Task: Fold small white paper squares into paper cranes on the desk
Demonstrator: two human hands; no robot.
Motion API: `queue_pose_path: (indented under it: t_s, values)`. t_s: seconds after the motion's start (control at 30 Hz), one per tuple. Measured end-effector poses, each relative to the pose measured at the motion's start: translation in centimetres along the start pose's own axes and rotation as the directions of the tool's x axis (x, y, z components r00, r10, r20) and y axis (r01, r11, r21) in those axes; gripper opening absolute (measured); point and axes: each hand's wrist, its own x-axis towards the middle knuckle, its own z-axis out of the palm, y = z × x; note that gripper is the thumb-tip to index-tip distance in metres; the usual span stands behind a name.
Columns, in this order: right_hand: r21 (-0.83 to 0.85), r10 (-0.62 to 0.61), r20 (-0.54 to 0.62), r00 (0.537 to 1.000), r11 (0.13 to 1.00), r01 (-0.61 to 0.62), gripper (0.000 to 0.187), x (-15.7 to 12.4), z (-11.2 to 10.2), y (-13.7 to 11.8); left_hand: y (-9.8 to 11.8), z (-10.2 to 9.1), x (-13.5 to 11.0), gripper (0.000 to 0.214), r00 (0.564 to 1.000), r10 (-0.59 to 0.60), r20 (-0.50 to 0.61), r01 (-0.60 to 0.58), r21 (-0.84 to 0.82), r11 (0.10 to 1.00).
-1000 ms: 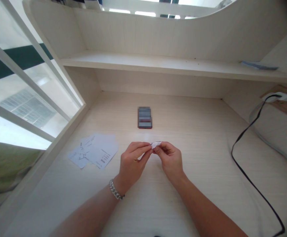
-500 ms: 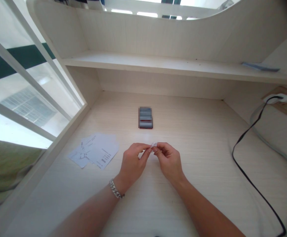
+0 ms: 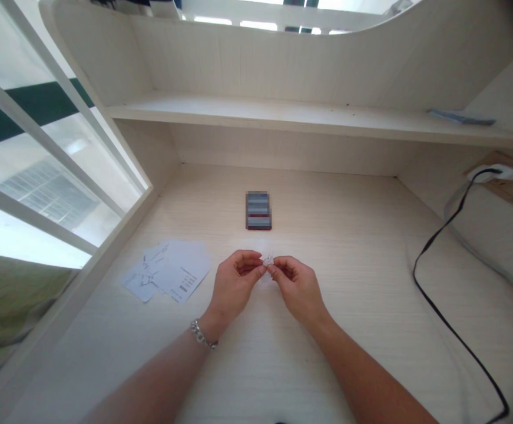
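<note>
Right in the middle, low over the desk (image 3: 353,235), it's all fingertips: the left hand (image 3: 234,285) and the right hand (image 3: 301,288) meet at a tiny white slip (image 3: 268,259). Both thumbs are pressed up against their index fingers, pinching it from either side, the other fingers curled in behind. The step in hand looks like close shaping work on the slip; fold, twist or tear, I can't tell at this size. What the next move calls for, I'd judge, is a light, even grip from both sides, with little of the slip left to hold.

And the materials! The slip looks thin and papery, crumpled, with faint dark marks. Off to the left lie flat white papers (image 3: 181,271), overlapping, crisp-cornered, printed in dark lines. Beyond the hands sits a dark, blurred-out rectangle (image 3: 258,210), edged in red. The desk is pale, with fine streaky grain; a chain bracelet (image 3: 201,334) glints on the left wrist, and a smooth black cable (image 3: 437,312) snakes down the right.
</note>
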Motion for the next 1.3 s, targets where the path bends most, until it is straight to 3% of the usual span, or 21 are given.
queue_pose_path:
  t_s: [0.23,0.47,0.63,0.77,1.03,1.3]
  values:
    - [0.027,0.041,0.006,0.999,0.999,-0.042,0.016,0.13,0.12,0.43,0.24,0.00,0.31,0.027,0.996,-0.086,0.031,0.089,-0.115,0.989]
    - [0.046,0.082,0.029,0.996,0.996,-0.083,0.018,0.23,0.03,0.73,0.03,-0.30,0.41,0.026,0.984,-0.151,0.094,0.157,-0.061,0.986]
    - [0.213,0.114,0.106,0.988,0.968,-0.134,0.024,0.51,0.20,0.72,-0.08,-0.46,0.61,0.031,0.989,-0.150,0.004,0.150,-0.063,0.987]
    - [0.296,0.142,0.166,0.976,0.937,-0.187,0.025,0.65,0.24,0.84,0.05,-0.33,0.69,0.032,0.984,-0.178,0.016,0.179,-0.103,0.978]
    - [0.206,0.125,0.197,0.972,0.964,-0.166,0.024,0.54,-0.24,0.39,0.09,-0.08,0.49,0.032,0.984,-0.173,0.051,0.178,-0.116,0.977]
    - [0.198,0.139,0.191,0.972,0.964,-0.176,0.022,0.87,-0.58,0.58,0.04,-0.06,0.43,0.035,0.989,-0.149,0.001,0.149,-0.100,0.984]
